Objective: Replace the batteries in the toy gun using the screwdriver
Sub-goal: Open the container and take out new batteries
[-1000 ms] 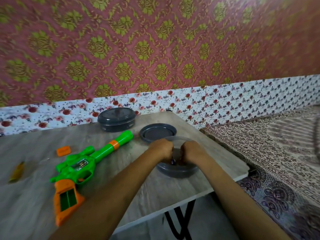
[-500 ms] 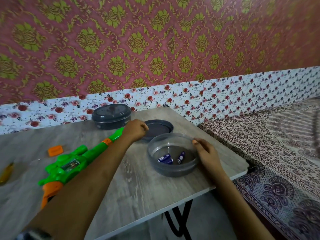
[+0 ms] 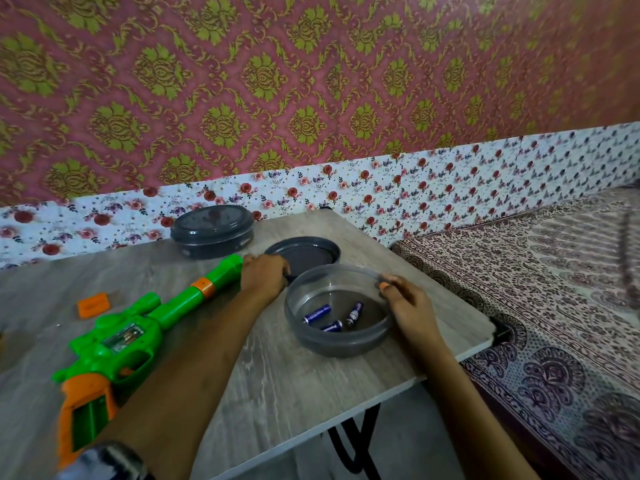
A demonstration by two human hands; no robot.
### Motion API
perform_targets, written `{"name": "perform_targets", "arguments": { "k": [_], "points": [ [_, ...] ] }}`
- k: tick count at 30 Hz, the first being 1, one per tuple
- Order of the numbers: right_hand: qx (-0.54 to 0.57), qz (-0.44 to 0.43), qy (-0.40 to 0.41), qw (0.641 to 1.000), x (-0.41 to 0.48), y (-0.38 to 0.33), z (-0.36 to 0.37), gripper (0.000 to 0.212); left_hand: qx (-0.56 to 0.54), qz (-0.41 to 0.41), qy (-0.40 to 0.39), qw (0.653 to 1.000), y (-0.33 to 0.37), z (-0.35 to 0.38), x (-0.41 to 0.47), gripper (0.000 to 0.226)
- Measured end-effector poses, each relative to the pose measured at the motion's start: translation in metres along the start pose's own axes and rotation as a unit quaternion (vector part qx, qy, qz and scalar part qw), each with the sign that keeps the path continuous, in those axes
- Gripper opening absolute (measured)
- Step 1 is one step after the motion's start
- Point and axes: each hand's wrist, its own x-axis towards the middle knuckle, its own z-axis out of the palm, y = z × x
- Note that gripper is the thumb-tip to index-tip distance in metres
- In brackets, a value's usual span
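Left hand (image 3: pixel 263 277) reached lid (image 3: pixel 308 254) by gun (image 3: pixel 128 341); right hand (image 3: pixel 412 306) grips bowl (image 3: pixel 332 344)

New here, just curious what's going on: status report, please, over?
Left grip curled at lid edge, hold unclear; right grip holds bowl rim. Three batteries in bowl, toy gun lies left of it. Nothing blocking the batteries.
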Motion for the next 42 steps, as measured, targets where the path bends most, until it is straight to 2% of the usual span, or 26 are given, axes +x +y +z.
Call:
{"name": "perform_targets", "arguments": {
  "k": [3, 5, 7, 9, 11, 14, 16, 20, 22, 25, 28, 31, 33, 35, 37, 39, 42],
  "points": [
    [-0.010, 0.002, 0.004, 1.000, 0.002, 0.001, -0.001, 0.024, -0.069, 0.005, 0.076, 0.995, 0.002, -0.009, 0.000, 0.020],
    [-0.011, 0.004, -0.004, 1.000, 0.002, 0.000, 0.000, 0.023, -0.165, 0.031, 0.114, 0.979, 0.002, -0.026, 0.005, 0.021],
    [-0.012, 0.002, -0.012, 1.000, 0.002, 0.000, 0.000, 0.022, -0.296, 0.042, 0.109, 0.948, 0.006, -0.049, 0.007, 0.019],
    [-0.009, -0.001, -0.008, 1.000, 0.001, -0.001, 0.000, 0.023, -0.469, 0.012, 0.117, 0.875, 0.011, -0.074, 0.002, 0.013],
    [-0.001, -0.003, 0.001, 1.000, 0.001, -0.001, 0.000, 0.024, -0.626, -0.050, 0.135, 0.766, 0.015, -0.092, -0.006, 0.014],
    [0.002, 0.000, 0.005, 1.000, -0.001, -0.003, 0.002, 0.023, -0.757, -0.136, 0.077, 0.634, 0.009, -0.097, -0.015, 0.033],
    [0.009, 0.006, 0.014, 1.000, -0.001, -0.002, 0.002, 0.023, -0.788, -0.168, 0.017, 0.592, 0.004, -0.088, -0.024, 0.037],
    [0.005, 0.013, 0.027, 1.000, -0.003, -0.004, 0.003, 0.025, -0.799, -0.201, -0.058, 0.564, -0.004, -0.065, -0.045, 0.038],
    [0.005, 0.026, 0.027, 0.999, -0.003, -0.005, 0.003, 0.027, -0.789, -0.224, -0.074, 0.568, -0.004, -0.057, -0.053, 0.038],
    [0.004, 0.032, 0.023, 0.999, -0.006, -0.008, 0.004, 0.028, -0.759, -0.241, -0.096, 0.597, 0.001, -0.052, -0.065, 0.035],
    [0.003, 0.043, 0.028, 0.999, -0.007, -0.009, 0.005, 0.031, -0.698, -0.245, -0.114, 0.663, 0.006, -0.051, -0.073, 0.024],
    [0.043, 0.070, 0.034, 0.996, -0.010, -0.013, 0.004, 0.034, -0.658, -0.228, -0.115, 0.708, 0.011, -0.049, -0.076, 0.014],
    [0.048, 0.078, 0.035, 0.995, -0.012, -0.015, 0.003, 0.044, -0.621, -0.202, -0.107, 0.749, 0.015, -0.048, -0.078, 0.008],
    [0.053, 0.083, 0.028, 0.995, -0.014, -0.019, 0.001, 0.052, -0.596, -0.186, -0.096, 0.775, 0.019, -0.047, -0.078, 0.009],
    [0.058, 0.089, 0.010, 0.994, -0.013, -0.020, -0.001, 0.053, -0.587, -0.187, -0.087, 0.783, 0.022, -0.047, -0.077, 0.014],
    [0.051, 0.094, -0.012, 0.994, -0.012, -0.021, -0.002, 0.041, -0.583, -0.194, -0.089, 0.784, 0.023, -0.047, -0.076, 0.018],
    [0.065, 0.115, -0.034, 0.991, -0.009, -0.022, -0.003, 0.028, -0.596, -0.207, -0.119, 0.767, 0.024, -0.047, -0.077, 0.019]
  ]
}}
